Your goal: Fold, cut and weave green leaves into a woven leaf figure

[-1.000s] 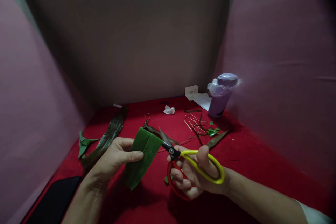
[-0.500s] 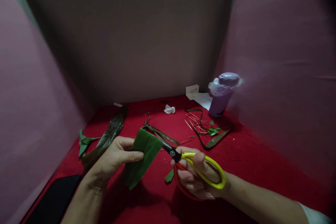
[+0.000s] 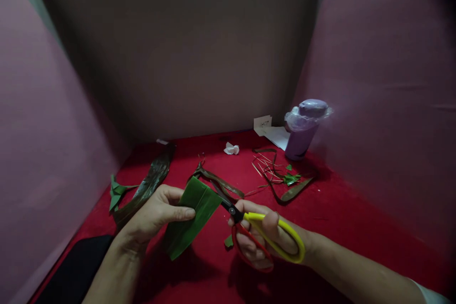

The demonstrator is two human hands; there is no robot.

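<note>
My left hand (image 3: 156, 213) pinches a folded green leaf piece (image 3: 192, 216) above the red table, thumb on top. My right hand (image 3: 261, 240) grips scissors (image 3: 263, 235) with one yellow and one red handle loop. The dark blades reach the leaf's right edge and look nearly closed there. A small green offcut (image 3: 228, 242) lies on the cloth just under the scissors.
A red cloth table (image 3: 342, 218) sits between pink side walls and a grey back wall. A long dark leaf (image 3: 147, 187) and green scraps (image 3: 116, 193) lie left. Leaf strips (image 3: 274, 175), a purple cup (image 3: 302, 130), white papers (image 3: 272, 133), a tissue wad (image 3: 231, 149), a black object (image 3: 76, 270).
The scissors' blades have closed against the leaf's right edge and my right hand has shifted slightly left and down. A small green offcut now lies under the scissors.
</note>
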